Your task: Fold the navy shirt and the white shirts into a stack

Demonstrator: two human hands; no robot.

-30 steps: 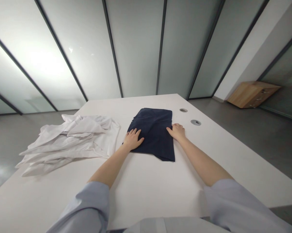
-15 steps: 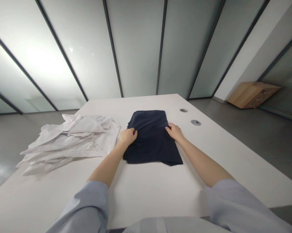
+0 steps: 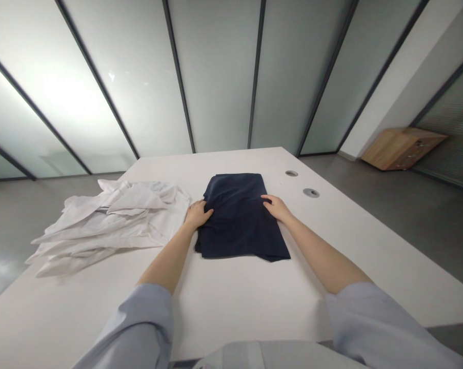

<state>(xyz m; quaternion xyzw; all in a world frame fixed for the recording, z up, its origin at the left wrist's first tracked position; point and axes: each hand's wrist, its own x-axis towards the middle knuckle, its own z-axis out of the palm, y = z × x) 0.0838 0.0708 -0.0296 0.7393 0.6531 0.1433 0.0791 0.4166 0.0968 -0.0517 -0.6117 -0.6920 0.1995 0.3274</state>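
A dark navy folded garment lies flat on the white table, a rough rectangle with several layers showing along its left edge. Its exact kind cannot be told. At its left edge rests my left hand, thumb on the cloth and fingers apart along the side. My right hand touches the opposite edge, index finger and thumb spread apart over the fabric. Neither hand grips the cloth; some fingertips are hidden beside it.
A loose heap of white cloth lies left of my left hand, partly over the table's left side. Two round cable grommets are set into the white table at right. A wooden cabinet stands on the floor beyond, and frosted glass panels rise behind.
My left hand has gone from a closed hold on the garment's left edge to spread fingers, shifting slightly left. My right index finger has straightened over the edge. The garment is nearly unmoved.
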